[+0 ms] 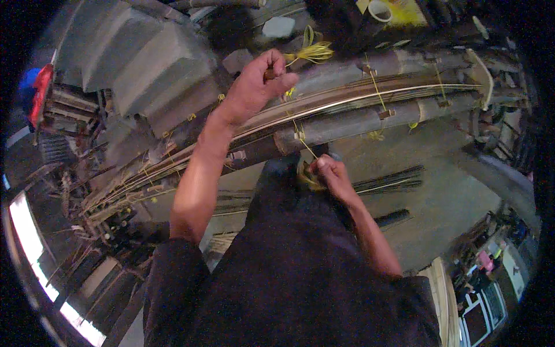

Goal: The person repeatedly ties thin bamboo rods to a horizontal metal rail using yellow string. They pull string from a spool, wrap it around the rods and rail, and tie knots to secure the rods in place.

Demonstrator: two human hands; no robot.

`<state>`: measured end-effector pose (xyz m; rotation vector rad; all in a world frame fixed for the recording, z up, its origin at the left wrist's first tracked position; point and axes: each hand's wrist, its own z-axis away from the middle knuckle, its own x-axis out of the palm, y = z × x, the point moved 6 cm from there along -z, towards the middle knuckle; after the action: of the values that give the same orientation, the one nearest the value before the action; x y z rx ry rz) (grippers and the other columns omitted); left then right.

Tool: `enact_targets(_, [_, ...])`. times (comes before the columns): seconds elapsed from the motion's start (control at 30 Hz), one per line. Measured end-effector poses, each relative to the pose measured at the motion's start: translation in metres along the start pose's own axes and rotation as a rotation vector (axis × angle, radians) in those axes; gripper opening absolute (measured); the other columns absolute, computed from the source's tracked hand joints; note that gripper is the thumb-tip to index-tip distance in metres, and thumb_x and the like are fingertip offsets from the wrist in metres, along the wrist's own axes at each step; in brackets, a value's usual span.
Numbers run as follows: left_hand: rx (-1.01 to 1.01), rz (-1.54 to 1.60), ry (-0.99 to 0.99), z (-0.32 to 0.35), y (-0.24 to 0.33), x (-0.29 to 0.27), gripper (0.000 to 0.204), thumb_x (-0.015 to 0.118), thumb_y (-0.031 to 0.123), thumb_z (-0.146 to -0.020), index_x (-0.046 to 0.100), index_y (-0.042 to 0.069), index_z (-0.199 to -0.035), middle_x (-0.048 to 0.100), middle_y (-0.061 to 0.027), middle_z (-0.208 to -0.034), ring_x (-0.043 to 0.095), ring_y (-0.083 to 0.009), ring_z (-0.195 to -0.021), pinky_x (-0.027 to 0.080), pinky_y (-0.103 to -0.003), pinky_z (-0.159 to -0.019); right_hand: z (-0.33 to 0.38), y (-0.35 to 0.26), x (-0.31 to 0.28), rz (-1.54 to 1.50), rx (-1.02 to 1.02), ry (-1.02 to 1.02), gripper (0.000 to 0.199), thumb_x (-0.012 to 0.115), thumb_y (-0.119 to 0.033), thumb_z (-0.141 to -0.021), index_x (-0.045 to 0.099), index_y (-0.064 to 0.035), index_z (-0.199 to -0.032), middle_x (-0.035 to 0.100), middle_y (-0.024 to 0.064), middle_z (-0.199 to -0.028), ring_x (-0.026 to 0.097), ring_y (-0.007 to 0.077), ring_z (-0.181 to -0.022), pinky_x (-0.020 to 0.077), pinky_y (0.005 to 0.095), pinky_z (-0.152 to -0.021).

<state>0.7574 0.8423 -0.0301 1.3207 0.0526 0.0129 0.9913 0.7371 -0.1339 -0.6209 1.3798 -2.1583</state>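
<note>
Head view: left hand reaches up, clenched around a small brown stick-like handle, beside a tuft of yellow strips at the top of a long bundle of dark bamboo poles and pale slats tied with yellow bindings. Right hand sits low near the dark-clothed lap, fingers pinched on a thin yellow strip running up to the bundle.

I am watching through one head-worn fisheye camera, looking steeply down over the person's dark-clothed lap at close range; the long bamboo frame is bending toward the rim, with concrete floor lying below.
</note>
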Motion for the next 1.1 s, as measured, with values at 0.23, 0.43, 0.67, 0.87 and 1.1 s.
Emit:
enact_targets(0.23, [-0.002, -0.702, 0.314, -0.087, -0.096, -0.028, 0.022, 0.06, 0.018, -0.072, 0.044, 0.004, -0.065, 0.052, -0.0106, -0.062, 0.048, -0.0245, -0.06, 0.041, -0.039, -0.059, 0.021, 0.016, 0.004, -0.001, 0.329, 0.031, 0.042, 0.05, -0.031, -0.098, 0.045, -0.0042, -0.066, 0.041, -0.005, -0.062, 0.039, 0.008, -0.057, 0.0321, 0.0263, -0.053])
enact_targets(0.43, [0.014, -0.96, 0.428, -0.033, -0.08, -0.066, 0.032, 0.06, 0.039, -0.085, 0.066, 0.009, -0.093, 0.067, -0.0185, -0.091, 0.065, -0.0352, -0.087, 0.051, -0.045, -0.074, 0.028, -0.041, -0.003, 0.64, -0.303, -0.026, 0.022, 0.058, -0.018, -0.093, 0.059, -0.0022, -0.077, 0.059, 0.0083, -0.092, 0.055, 0.0164, -0.09, 0.0422, 0.0306, -0.08])
enact_targets(0.67, [0.038, -0.904, 0.183, 0.087, -0.063, 0.02, 0.025, 0.065, 0.032, -0.085, 0.07, 0.012, -0.099, 0.068, -0.0157, -0.094, 0.065, -0.0345, -0.083, 0.052, -0.046, -0.078, -0.024, -0.25, 0.057, 1.456, -0.869, -0.176, 0.018, 0.064, -0.015, -0.071, 0.07, -0.0153, -0.088, 0.064, 0.0026, -0.1, 0.055, 0.025, -0.105, 0.0336, 0.0465, -0.105])
enact_targets(0.87, [0.181, -0.9, 0.476, 0.092, -0.06, 0.03, 0.023, 0.06, 0.032, -0.088, 0.071, 0.014, -0.096, 0.068, -0.0152, -0.081, 0.065, -0.0341, -0.073, 0.052, -0.045, -0.07, -0.112, -0.263, 0.164, 1.518, -1.036, -0.587, 0.033, 0.067, -0.02, -0.072, 0.067, -0.0111, -0.104, 0.064, 0.0062, -0.11, 0.051, 0.024, -0.117, 0.0336, 0.0443, -0.106])
enact_targets(1.1, [0.133, -0.972, 0.473, 0.082, -0.064, 0.04, 0.028, 0.058, 0.038, -0.089, 0.072, 0.015, -0.093, 0.068, -0.0158, -0.078, 0.064, -0.0343, -0.068, 0.05, -0.045, -0.07, -0.206, -0.157, 0.063, 1.289, -0.102, -0.405, 0.035, 0.06, -0.027, -0.089, 0.057, -0.0022, -0.113, 0.064, 0.013, -0.089, 0.062, 0.0268, -0.077, 0.0508, 0.0368, -0.068])
